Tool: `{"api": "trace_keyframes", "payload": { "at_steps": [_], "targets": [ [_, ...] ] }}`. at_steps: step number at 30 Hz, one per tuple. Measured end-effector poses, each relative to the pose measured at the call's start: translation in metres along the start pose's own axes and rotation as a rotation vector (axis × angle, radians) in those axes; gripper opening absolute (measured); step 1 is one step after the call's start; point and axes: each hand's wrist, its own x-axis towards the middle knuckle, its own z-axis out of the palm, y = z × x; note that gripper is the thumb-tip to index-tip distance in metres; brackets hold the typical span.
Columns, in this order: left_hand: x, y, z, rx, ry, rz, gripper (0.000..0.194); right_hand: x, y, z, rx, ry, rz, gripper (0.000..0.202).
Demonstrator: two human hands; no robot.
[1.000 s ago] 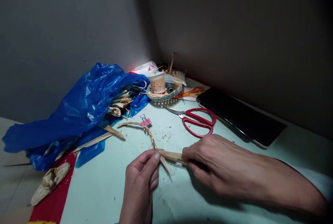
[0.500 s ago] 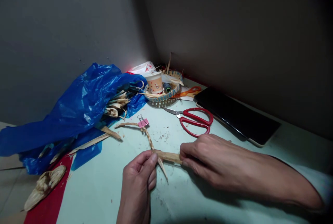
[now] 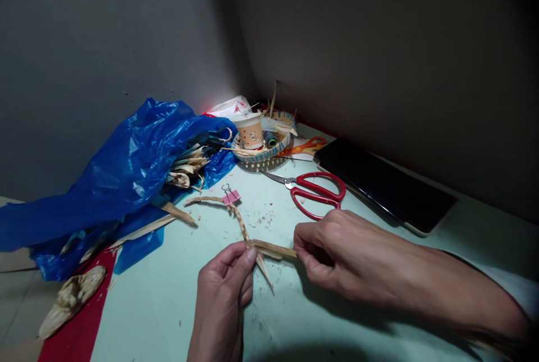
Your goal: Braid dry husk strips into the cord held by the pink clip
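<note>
Over the table [image 3: 147,306]: one braid [image 3: 239,220], clip [image 3: 231,198] at its bend, lower end pinched in the left hand [image 3: 225,283]; one strip [image 3: 275,249] running from there, liable to split if drawn too hard, far end seemingly pinched in the right hand [image 3: 332,255].

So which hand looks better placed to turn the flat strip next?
Probably the right hand: it pinches the outer end of the flat strip, clear of the braid. The left hand grips the braid's near end, opposite the pink clip, so seems better suited to steadying.
</note>
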Motion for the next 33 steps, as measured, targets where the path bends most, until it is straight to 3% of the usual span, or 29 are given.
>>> {"api": "trace_keyframes", "payload": {
  "at_steps": [27, 31, 33],
  "targets": [
    [0.000, -0.001, 0.001, -0.014, -0.003, 0.026, 0.036, -0.005, -0.006, 0.018, -0.052, -0.013, -0.053, 0.021],
    [-0.003, -0.002, 0.001, -0.016, 0.033, 0.021, 0.030, -0.002, -0.009, 0.012, 0.005, -0.099, -0.064, 0.021],
    [-0.004, -0.002, 0.002, -0.025, 0.041, 0.022, 0.028, 0.003, -0.008, 0.007, 0.046, -0.071, -0.055, 0.025]
  ]
}}
